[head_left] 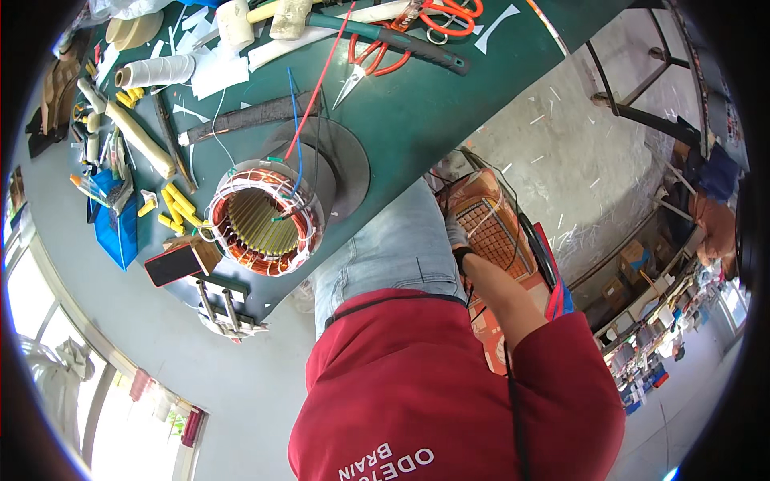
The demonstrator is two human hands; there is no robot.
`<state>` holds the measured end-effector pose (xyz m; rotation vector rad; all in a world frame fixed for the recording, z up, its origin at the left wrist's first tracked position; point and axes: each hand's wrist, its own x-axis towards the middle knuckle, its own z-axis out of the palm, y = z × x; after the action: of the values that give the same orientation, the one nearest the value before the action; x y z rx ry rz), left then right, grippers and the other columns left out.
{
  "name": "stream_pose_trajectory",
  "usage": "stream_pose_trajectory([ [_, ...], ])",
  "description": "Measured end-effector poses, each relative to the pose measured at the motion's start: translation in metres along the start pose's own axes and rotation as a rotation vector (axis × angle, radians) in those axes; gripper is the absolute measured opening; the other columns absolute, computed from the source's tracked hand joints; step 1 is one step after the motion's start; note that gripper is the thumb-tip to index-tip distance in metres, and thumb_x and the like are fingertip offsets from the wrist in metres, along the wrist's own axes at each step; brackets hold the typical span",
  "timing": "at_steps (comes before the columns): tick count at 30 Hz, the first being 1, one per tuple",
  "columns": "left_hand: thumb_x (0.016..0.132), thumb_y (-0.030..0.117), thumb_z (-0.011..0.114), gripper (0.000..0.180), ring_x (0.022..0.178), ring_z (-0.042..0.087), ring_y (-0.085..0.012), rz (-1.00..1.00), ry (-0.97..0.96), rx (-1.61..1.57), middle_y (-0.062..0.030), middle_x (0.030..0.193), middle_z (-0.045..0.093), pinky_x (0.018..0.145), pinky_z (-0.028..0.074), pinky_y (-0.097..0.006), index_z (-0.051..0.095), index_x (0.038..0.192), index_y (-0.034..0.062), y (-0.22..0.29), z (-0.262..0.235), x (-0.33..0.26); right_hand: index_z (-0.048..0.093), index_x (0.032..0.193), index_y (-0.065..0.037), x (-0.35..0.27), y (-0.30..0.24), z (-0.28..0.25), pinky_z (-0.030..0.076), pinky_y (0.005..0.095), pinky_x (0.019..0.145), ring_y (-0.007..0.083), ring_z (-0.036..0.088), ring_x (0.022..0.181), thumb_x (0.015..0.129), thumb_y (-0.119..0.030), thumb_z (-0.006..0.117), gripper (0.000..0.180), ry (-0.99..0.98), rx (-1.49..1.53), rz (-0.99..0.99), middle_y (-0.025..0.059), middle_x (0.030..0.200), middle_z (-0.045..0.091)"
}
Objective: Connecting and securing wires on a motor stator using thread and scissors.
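Right hand (pixel 457 234), gloved in pale fabric, reaching down beside the right knee into an orange plastic lattice basket (pixel 493 228) standing on the grey concrete floor (pixel 577 160); fingers curled onto the basket's near rim, degree of closure and any held item not discernible. Basket contents reduced to thin wires and dark cable loops, otherwise too blurred to identify. Left hand out of view.

Round copper-wound motor stator with pale yellow slot liners (pixel 265 220) resting on a grey metal disc (pixel 345 160) at the near edge of the dark green workbench (pixel 449 104), well apart from the basket. Red lead (pixel 321 80) and blue lead (pixel 295 120) rising from the windings across the bench.

Farther along the bench: orange-handled pliers (pixel 373 60), orange-handled scissors (pixel 449 16), spool of white cord (pixel 156 72), scattered short yellow sleeves (pixel 178 204), strips of white insulating paper (pixel 216 68). Open blue box (pixel 116 228) at the bench's left end, holding small mixed tools and tubes, not individually distinguishable. Black rectangular block (pixel 172 264) just beside the stator.

Light blue jeans (pixel 393 248) and red top (pixel 417 385) filling the lower centre.
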<state>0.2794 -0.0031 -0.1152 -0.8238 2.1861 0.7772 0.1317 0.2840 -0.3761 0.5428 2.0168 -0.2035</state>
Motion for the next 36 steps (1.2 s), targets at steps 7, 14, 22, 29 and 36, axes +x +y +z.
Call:
stream_pose_trajectory([
  [7,0.084,0.022,0.057,0.051,0.116,0.041,-0.0259,0.000,-0.056,-0.004,-0.0107,0.128,0.043,0.098,0.032,-0.035,0.041,0.130,0.0076,0.006,-0.001,0.003,0.059,0.085,-0.005,0.004,0.075,-0.059,0.045,0.0393,0.067,0.0299,0.060,0.076,0.082,-0.016,0.045,0.018,0.031,-0.186,-0.468,0.0176,0.085,0.062],
  [14,0.085,0.021,0.055,0.049,0.115,0.043,-0.0239,0.059,-0.138,-0.022,-0.0097,0.127,0.046,0.097,0.033,-0.034,0.042,0.130,0.0073,-0.001,-0.002,0.021,0.066,0.077,-0.009,-0.160,0.241,-0.165,0.046,0.0384,0.063,0.0258,0.062,0.074,0.079,-0.032,0.054,0.026,-0.928,-0.794,-0.458,0.0102,0.082,0.065],
  [22,0.087,0.020,0.054,0.046,0.113,0.045,-0.0215,0.172,-0.264,-0.031,-0.0086,0.125,0.048,0.096,0.035,-0.032,0.042,0.129,0.0071,-0.005,0.010,0.049,0.056,0.081,-0.006,-0.132,0.244,-0.314,0.045,0.0370,0.063,0.0232,0.055,0.065,0.082,-0.034,0.056,0.028,-0.048,-0.684,-0.092,0.0095,0.081,0.059],
  [29,0.088,0.019,0.053,0.044,0.112,0.047,-0.0194,0.227,-0.491,-0.021,-0.0075,0.124,0.051,0.095,0.036,-0.031,0.043,0.129,0.0068,-0.029,0.037,0.050,0.050,0.101,-0.005,-0.078,0.148,-0.384,0.045,0.0349,0.071,0.0253,0.056,0.078,0.083,-0.022,0.053,0.025,0.505,-0.650,-0.428,0.0105,0.098,0.056],
  [36,0.089,0.026,0.052,0.047,0.113,0.047,-0.0203,0.359,-0.544,-0.177,-0.0092,0.125,0.050,0.095,0.037,-0.032,0.042,0.130,0.0057,0.009,0.064,0.057,0.044,0.121,-0.004,-0.121,-0.024,-0.328,0.045,0.0328,0.078,0.0274,0.056,0.091,0.085,-0.010,0.050,0.037,0.650,-0.807,-1.200,0.0115,0.116,0.052],
])
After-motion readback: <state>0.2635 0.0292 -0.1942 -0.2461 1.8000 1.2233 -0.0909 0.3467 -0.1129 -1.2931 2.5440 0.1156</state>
